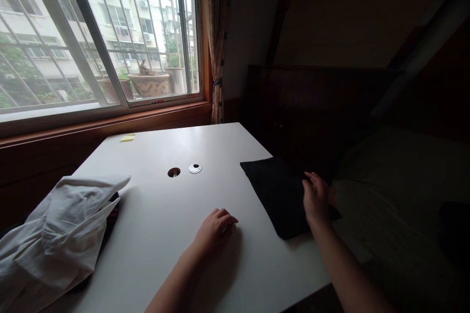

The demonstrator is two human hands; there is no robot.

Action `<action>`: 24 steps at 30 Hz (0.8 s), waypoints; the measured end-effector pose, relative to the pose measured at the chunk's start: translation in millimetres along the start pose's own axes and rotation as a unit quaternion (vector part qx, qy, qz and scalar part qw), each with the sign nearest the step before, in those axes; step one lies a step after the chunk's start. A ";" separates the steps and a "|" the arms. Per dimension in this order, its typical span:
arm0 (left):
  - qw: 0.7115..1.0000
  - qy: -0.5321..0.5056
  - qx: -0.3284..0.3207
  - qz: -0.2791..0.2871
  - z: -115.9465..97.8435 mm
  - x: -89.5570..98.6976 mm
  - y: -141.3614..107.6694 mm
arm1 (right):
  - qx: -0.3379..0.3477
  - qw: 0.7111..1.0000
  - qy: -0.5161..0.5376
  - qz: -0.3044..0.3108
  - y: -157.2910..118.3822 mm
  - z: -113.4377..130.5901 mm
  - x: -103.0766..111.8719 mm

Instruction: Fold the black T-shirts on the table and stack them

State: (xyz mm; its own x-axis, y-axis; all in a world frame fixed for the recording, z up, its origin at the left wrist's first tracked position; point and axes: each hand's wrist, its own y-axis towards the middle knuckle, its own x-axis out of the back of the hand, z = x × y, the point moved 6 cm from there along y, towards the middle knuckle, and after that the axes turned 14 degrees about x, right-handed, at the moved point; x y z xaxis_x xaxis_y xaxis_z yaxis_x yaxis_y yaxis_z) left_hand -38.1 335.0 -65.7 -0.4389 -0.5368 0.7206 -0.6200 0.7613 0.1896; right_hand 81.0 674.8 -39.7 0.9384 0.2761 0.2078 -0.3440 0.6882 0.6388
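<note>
A flat, folded black cloth [277,195] lies at the right side of the white table, its near corner pointing toward me. Over its right part is my right hand [316,198], fingers slightly bent and apart, with nothing visible in it; whether it touches the fabric I cannot tell. My left hand [217,225] is low over the middle of the table, left of the black cloth and apart from it. Its fingers are loosely bent and hold nothing I can see. To the far left lies a crumpled pile of light grey-white clothing [69,225], with darker fabric under it.
The white table [154,234] has a round cable hole [174,172] and a round metal-coloured cover [195,168] beside it. A yellow paper note [128,137] lies near the far left corner. Behind stand a barred window and a tied curtain [218,58]. The right side is very dark.
</note>
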 end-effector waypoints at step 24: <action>0.847 0.242 0.148 -0.450 57.6 268.4 -146.5 | 0.208 0.940 -0.034 0.270 -85.1 63.9 -101.5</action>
State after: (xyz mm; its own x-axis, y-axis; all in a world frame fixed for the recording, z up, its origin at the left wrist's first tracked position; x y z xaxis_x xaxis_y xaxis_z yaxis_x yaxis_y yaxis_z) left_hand -102.5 58.4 61.5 0.5718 -0.5846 0.5756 -0.7289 -0.0399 0.6835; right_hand 17.2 545.3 -67.8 0.6358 0.4564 0.6225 -0.7410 0.1350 0.6578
